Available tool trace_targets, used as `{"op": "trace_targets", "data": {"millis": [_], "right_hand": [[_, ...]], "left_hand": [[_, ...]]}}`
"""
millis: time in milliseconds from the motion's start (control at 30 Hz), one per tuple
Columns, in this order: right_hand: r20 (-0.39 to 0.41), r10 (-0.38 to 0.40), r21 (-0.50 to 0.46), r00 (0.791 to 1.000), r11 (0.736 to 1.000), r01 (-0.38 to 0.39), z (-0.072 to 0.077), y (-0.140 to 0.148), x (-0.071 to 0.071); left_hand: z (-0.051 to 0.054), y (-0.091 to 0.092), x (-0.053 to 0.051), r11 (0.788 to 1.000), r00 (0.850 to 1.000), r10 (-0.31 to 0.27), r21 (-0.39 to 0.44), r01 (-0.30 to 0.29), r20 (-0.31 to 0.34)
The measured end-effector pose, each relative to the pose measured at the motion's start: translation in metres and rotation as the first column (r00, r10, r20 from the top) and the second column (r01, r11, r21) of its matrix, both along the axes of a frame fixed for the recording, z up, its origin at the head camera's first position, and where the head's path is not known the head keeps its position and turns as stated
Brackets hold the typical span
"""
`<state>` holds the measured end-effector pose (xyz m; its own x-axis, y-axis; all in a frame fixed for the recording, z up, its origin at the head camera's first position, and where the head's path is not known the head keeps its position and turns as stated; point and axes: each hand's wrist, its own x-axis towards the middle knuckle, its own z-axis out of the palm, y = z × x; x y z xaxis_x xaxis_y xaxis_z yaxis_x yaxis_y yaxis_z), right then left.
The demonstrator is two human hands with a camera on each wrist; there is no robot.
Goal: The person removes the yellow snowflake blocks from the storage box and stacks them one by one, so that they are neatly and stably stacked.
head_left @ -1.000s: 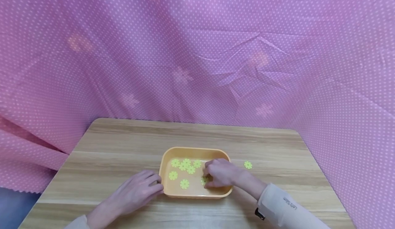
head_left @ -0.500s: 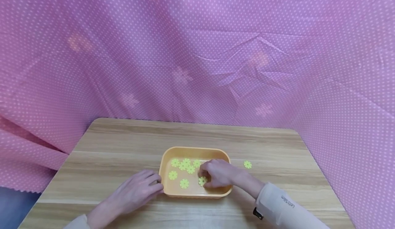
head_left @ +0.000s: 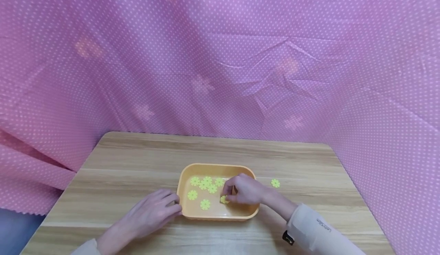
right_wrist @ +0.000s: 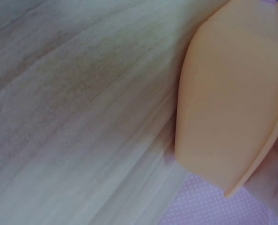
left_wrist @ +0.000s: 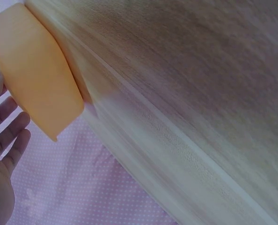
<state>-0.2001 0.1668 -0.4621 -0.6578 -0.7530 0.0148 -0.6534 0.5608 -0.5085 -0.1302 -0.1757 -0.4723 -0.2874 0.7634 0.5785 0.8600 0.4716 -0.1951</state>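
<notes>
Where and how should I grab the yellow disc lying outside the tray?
Pinch the yellow disc by opposite sides of its notched rim, coming from above: it lies flat on the table, apart from the tray, so its edge probably suits best.

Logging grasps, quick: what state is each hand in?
Left hand: open, touching the rim of the orange tray.
Right hand: closed, pinching a yellow flower piece inside the tray.

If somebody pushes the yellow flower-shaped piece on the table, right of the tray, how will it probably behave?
The yellow piece lies flat and looks thin, so it would probably slide rather than roll or tip. Being small beside the right hand, it is likely light. It shows no curl, which may hint at stiffness, but its material cannot be told.
</notes>
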Motion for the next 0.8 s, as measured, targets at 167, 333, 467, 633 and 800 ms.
{"op": "trace_targets", "data": {"millis": [167, 333, 467, 633, 800], "right_hand": [[0.014, -0.056, -0.070, 0.998, 0.996, 0.057, 0.006, 0.008, 0.001], [0.042, -0.116, -0.113, 0.992, 0.986, 0.120, 0.012, 0.018, 0.003], [0.062, -0.151, -0.138, 0.987, 0.978, 0.158, 0.017, 0.026, 0.005], [0.054, -0.182, -0.173, 0.982, 0.967, 0.189, 0.024, 0.037, 0.008], [0.010, -0.216, -0.231, 0.976, 0.949, 0.213, 0.031, 0.053, 0.008]], "left_hand": [[0.000, 0.000, 0.000, 1.000, 1.000, -0.008, 0.005, 0.008, 0.004], [-0.002, 0.000, 0.001, 1.000, 1.000, -0.008, 0.002, 0.008, 0.009], [-0.002, -0.001, 0.001, 1.000, 1.000, -0.009, 0.006, 0.009, 0.006], [-0.002, -0.001, 0.000, 1.000, 1.000, -0.006, 0.002, 0.006, 0.000], [-0.002, 0.000, 0.000, 1.000, 1.000, -0.003, -0.002, 0.003, 0.003]]}}
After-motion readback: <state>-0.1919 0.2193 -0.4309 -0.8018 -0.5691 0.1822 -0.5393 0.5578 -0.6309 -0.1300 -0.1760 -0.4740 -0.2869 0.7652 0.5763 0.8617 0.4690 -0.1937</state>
